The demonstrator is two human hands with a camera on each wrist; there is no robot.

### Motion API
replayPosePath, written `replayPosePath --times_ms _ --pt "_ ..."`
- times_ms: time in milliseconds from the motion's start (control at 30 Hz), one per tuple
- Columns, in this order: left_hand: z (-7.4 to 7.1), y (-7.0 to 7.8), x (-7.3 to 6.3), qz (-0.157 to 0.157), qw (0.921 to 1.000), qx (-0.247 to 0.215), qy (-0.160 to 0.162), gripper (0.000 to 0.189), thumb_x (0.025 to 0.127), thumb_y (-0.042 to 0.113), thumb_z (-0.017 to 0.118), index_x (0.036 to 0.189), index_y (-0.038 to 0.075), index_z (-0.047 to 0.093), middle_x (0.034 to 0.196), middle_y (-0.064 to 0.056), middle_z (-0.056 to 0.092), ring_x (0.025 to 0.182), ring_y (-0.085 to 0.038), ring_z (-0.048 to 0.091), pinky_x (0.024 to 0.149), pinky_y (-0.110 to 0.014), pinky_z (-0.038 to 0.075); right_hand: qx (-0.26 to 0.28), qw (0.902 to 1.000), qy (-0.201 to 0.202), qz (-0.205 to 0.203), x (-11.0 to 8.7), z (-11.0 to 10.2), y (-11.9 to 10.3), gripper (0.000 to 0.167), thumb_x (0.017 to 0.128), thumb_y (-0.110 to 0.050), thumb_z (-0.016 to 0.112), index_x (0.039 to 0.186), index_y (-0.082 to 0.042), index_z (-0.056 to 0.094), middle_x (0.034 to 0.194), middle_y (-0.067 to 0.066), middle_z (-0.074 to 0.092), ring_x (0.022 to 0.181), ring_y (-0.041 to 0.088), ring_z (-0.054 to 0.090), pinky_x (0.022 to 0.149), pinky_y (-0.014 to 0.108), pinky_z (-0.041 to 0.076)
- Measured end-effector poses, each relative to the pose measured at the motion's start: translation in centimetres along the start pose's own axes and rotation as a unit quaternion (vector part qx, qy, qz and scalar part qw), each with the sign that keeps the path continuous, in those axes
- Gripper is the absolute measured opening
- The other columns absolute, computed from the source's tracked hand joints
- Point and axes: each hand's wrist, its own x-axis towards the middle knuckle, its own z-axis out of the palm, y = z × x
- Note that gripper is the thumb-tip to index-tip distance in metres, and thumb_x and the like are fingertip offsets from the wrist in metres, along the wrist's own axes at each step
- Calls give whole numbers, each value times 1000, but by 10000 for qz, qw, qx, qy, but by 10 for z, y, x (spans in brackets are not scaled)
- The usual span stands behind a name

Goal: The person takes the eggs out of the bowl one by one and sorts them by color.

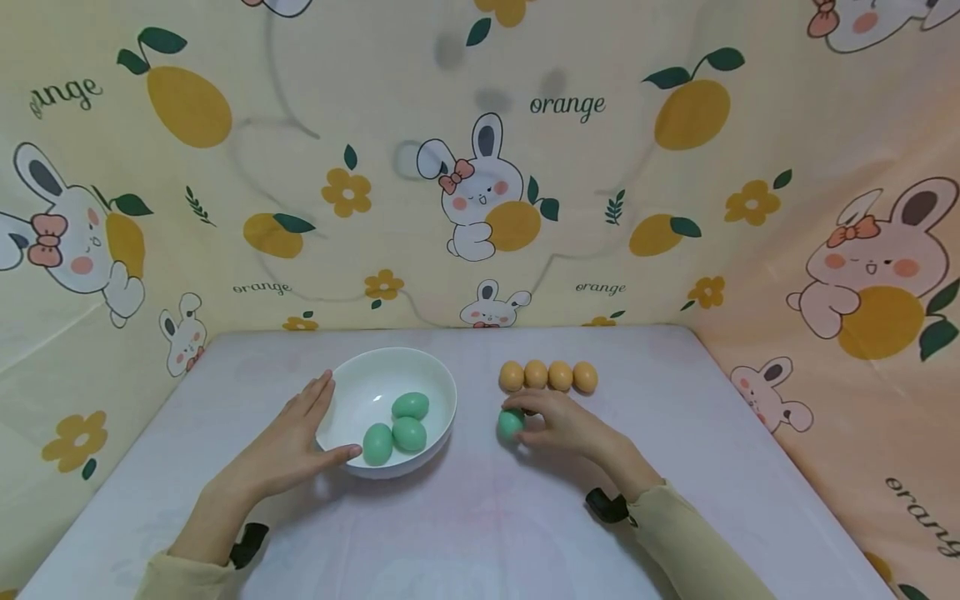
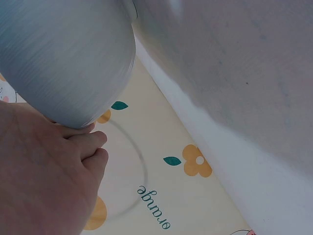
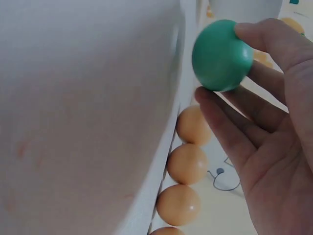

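Note:
A white bowl [image 1: 442,392] stands left of centre on the table, with three green eggs [image 1: 377,444] lying in it. My left hand [image 1: 296,442] rests against the bowl's left side, fingers straight and thumb spread toward its near rim. In the left wrist view the fingertips [image 2: 93,147] are at the edge of the bowl [image 2: 73,54]. To the right of the bowl, my right hand [image 1: 558,425] pinches another green egg [image 1: 512,425] between thumb and fingers. The right wrist view shows this green egg [image 3: 220,56] at the fingertips, its near side uncovered.
Several orange eggs [image 1: 559,376] sit in a row just behind my right hand. A pale cloth covers the table [image 1: 465,533]. Printed fabric [image 1: 360,117] with rabbits and oranges hangs behind and on both sides.

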Motion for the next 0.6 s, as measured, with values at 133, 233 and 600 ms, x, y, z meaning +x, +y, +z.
replayPosePath --times_ms 133,233,600 --pt "-1 1 0 11 10000 -13 -4 117 89 68 68 162 -9 18 171 -25 12 155 -49 16 123 -67 21 38 9996 -197 222 0 0 1 42 91 -15 80 132 -9 69 134 2 68 123 19 63 103 40 55" --pt "-1 1 0 36 10000 -19 11 116 89 67 69 161 -9 19 171 -26 12 155 -49 16 123 -67 20 67 9991 -287 316 -1 -1 2 42 92 -15 80 132 -8 69 133 2 68 121 18 63 102 40 55" --pt "2 -1 1 -1 10000 9 -11 117 89 68 68 162 -8 17 172 -25 11 156 -48 15 124 -66 18 175 9987 -353 335 -3 -2 2 43 91 -13 80 132 -11 69 134 1 68 120 18 62 103 42 54"
